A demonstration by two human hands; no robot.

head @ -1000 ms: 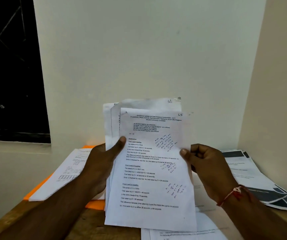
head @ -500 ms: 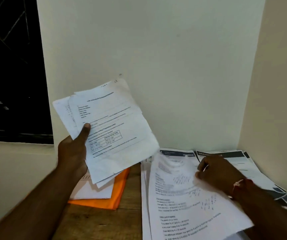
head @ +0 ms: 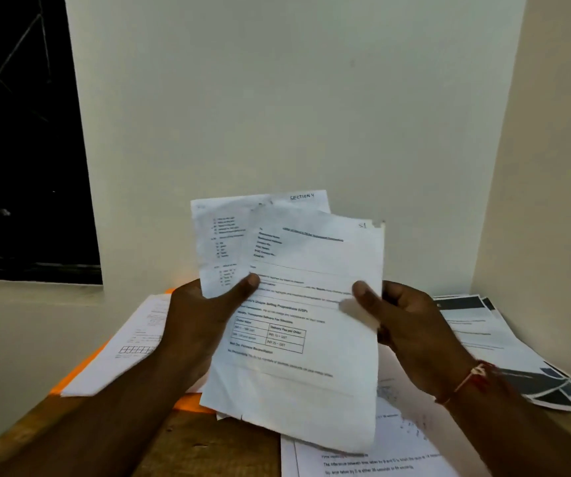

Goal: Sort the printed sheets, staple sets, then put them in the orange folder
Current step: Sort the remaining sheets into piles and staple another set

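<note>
Nearest the camera, on the desk [head: 208,449], lie at least two overlapped sheets [head: 363,463]. Above them, two hands hold one fanned stack [head: 297,339] upright; three sheet tops show. Left hand [head: 194,325] pinches its left edge, thumb in front; right hand [head: 411,328] pinches the right edge likewise. Farther back, one orange folder [head: 194,405] lies flat at left under one page [head: 132,339]; a dark-banded pile [head: 518,356] lies at right, count unclear
</note>
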